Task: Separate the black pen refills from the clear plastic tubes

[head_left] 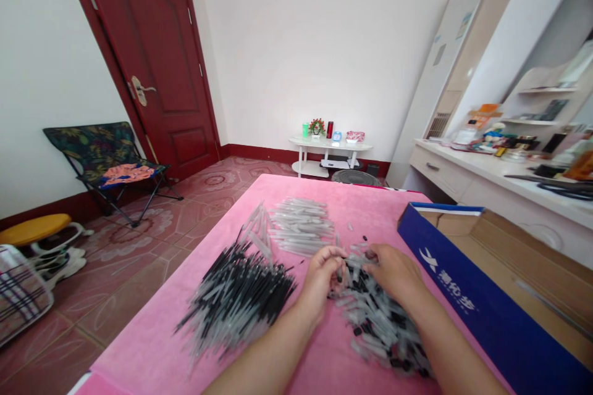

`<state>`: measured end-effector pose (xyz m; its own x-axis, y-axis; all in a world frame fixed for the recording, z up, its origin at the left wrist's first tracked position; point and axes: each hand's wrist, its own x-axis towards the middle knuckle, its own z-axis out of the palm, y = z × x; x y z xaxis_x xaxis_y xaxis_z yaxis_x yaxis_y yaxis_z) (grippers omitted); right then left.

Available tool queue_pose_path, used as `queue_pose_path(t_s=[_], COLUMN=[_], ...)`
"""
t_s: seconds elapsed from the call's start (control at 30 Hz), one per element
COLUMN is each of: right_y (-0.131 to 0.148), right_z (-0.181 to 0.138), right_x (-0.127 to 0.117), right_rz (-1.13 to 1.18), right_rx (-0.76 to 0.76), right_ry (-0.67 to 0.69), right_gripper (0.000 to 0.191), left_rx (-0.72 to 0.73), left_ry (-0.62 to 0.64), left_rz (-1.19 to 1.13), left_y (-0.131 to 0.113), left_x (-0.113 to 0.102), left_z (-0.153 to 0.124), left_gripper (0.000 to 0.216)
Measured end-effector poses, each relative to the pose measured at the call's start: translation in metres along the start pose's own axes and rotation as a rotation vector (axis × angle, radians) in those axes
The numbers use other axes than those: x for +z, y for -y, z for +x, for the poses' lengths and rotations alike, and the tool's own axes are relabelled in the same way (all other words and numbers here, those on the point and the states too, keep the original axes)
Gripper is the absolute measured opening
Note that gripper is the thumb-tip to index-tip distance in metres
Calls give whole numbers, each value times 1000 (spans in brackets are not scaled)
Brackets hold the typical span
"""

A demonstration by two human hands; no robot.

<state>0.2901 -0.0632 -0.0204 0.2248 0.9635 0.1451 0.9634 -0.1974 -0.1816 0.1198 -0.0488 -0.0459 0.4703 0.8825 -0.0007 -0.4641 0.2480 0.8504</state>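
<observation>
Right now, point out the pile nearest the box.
The short clear and black pieces, beside the blue box; long dark rods and pale tubes lie farther left.

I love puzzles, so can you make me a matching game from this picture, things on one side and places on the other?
Things
1. long blue cardboard box
2. heap of thin black and clear sticks
3. folding chair with dark leafy fabric
4. heap of small clear and black plastic pieces

Places
A. on the floor, under orange cloth
B. where the left hand and right hand are
C. right of both hands
D. on pink cloth, left of both hands

Pairs: 1-C, 2-D, 3-A, 4-B
</observation>
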Motion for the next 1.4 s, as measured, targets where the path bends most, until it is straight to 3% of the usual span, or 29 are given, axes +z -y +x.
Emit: queue_pose_path(t_s=[0.13, 0.3, 0.47, 0.6, 0.67, 0.8, 0.9, 1.03, 1.4], right_y=[-2, -2, 6, 15, 15, 6, -4, -12, -3], right_z=[-2, 2, 5, 2, 0, 2, 5, 7, 6], right_x=[-1, -6, -5, -1, -2, -8, -14, -17, -8], right_rz=[61, 281, 899, 1422, 1549, 1490, 1313, 1154, 1099], right_rx=[0, -9, 102, 311, 317, 147, 112, 124, 17], right_ry=[9, -82, -237, -109, -29, 108, 60, -2, 9], right_gripper=[7, 9, 22, 27, 29, 41, 45, 32, 31], left_rx=[80, 160, 102, 209, 236, 271, 267, 265, 284], left_ry=[10, -4, 15, 1, -33, -104, -155, -161, -96], left_rz=[196, 222, 258, 403, 434, 472, 535, 590, 611], left_y=[7, 0, 2, 2, 1, 1, 2, 2, 1], left_x=[-2, -8, -15, -17, -17, -20, -23, -24, -21], left_z=[2, 0, 6, 5, 4, 4, 6, 7, 2], left_gripper=[21, 48, 39, 33, 32, 29, 31, 32, 27])
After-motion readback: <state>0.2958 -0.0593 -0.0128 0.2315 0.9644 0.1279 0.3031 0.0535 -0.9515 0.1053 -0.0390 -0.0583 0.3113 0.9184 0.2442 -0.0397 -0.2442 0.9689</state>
